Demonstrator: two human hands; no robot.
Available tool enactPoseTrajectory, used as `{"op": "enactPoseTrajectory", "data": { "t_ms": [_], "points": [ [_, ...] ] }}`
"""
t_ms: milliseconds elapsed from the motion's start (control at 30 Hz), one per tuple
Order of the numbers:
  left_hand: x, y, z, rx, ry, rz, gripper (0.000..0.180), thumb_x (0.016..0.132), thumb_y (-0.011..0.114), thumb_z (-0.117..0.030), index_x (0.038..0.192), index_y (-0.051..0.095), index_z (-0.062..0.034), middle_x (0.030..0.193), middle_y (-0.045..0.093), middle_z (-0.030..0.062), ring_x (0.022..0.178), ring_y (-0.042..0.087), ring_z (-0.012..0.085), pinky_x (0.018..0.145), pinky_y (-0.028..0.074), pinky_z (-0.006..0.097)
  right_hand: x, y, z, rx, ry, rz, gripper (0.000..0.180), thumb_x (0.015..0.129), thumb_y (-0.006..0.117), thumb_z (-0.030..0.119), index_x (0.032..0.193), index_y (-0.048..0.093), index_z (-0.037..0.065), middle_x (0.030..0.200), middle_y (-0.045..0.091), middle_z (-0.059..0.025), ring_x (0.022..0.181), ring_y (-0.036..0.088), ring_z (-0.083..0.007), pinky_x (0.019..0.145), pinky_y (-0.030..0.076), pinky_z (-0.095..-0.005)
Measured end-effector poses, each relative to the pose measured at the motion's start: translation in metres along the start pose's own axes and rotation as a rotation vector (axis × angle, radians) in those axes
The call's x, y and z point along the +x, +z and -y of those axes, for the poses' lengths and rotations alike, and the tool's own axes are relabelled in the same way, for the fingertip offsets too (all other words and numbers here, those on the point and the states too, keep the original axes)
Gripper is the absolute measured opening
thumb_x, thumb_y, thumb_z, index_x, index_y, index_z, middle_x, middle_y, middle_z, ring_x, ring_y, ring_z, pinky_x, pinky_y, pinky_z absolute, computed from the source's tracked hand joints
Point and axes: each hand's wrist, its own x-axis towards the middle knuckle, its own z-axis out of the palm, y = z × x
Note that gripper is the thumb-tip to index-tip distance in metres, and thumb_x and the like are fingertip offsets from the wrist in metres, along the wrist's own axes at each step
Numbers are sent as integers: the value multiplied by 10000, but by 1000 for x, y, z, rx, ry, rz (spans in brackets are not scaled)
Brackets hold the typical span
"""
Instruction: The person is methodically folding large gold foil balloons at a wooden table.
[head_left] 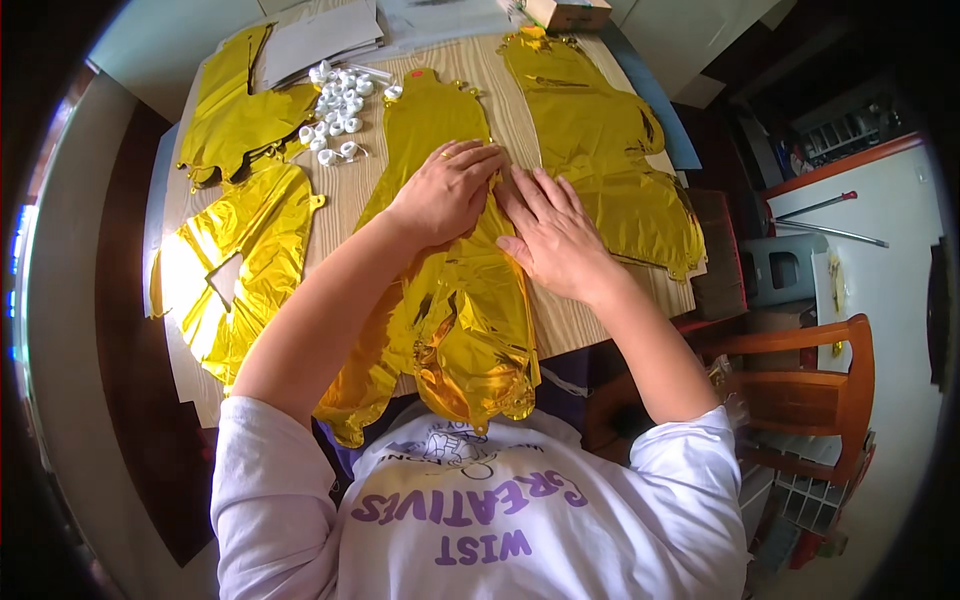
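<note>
A flat gold foil balloon [425,115] lies lengthwise in the middle of the table, its near end crumpled and hanging over the edge at my body. My left hand [445,192] rests on it, fingers together and bent around its right-hand edge; the thumb is hidden. Beside it, my right hand [550,228] lies palm down with fingers stretched, along the balloon's edge and partly on the wood. The fingertips of both hands almost meet. Another gold foil balloon [590,130] is spread out to the right. On the left lie a gold balloon with a diamond-shaped hole [270,225] and a further gold one [225,110].
Several small white ribbon rolls [345,105] are heaped on the wood-grain table [340,190], beyond my left forearm. Grey-white sheets [320,40] and a small cardboard box [567,14] sit at the far side. A wooden chair [800,395] stands at the right.
</note>
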Motion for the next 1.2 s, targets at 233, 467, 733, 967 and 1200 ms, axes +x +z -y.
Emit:
{"op": "enactPoseTrajectory", "data": {
  "t_ms": [233, 467, 733, 967, 1200],
  "points": [
    [-1, 3, 2, -8, 13, 0, 392, 895, 556, -80, 1279, 588, -12, 1320, 591, 160, 1266, 511, 356, 1084, 388, 459, -40, -9, 17, 48, -13, 17, 614, 965, 542, 392, 1468, 389, 75, 1553, 285, -215, 1446, 225, -414, 1177, 170, -546],
    [-1, 4, 3, -28, -16, -51, 434, 902, 545, -90, 1328, 531, -11, 1266, 605, 205, 1217, 541, 374, 1055, 416, 455, -71, -21, 44, 53, 1, 106, 684, 957, 565, 367, 1520, 302, 83, 1583, 212, -216, 1457, 185, -421, 1174, 155, -554],
    [-3, 4, 3, -10, -8, -50, 441, 919, 562, -141, 1336, 518, -5, 1264, 604, 208, 1220, 539, 373, 1066, 409, 449, -59, -31, 36, 180, -45, 68, 712, 1013, 427, 453, 1536, 215, 20, 1591, 222, -203, 1481, 196, -343, 1204, 102, -508],
    [-2, 3, 2, -11, -1, -29, 447, 907, 560, -122, 1337, 515, -7, 1277, 594, 209, 1220, 533, 382, 1070, 402, 452, -51, -6, 40, 25, -69, 128, 764, 1002, 400, 498, 1532, 193, -11, 1605, 170, -207, 1499, 137, -331, 1214, 51, -506],
    [-2, 2, 4, -38, 14, -41, 442, 896, 546, -95, 1325, 514, 7, 1248, 603, 215, 1202, 543, 386, 1054, 412, 464, -78, -22, 52, 62, -79, 231, 804, 981, 443, 512, 1526, 198, -26, 1612, 123, -214, 1506, 91, -333, 1209, 45, -512]
  ]
}}
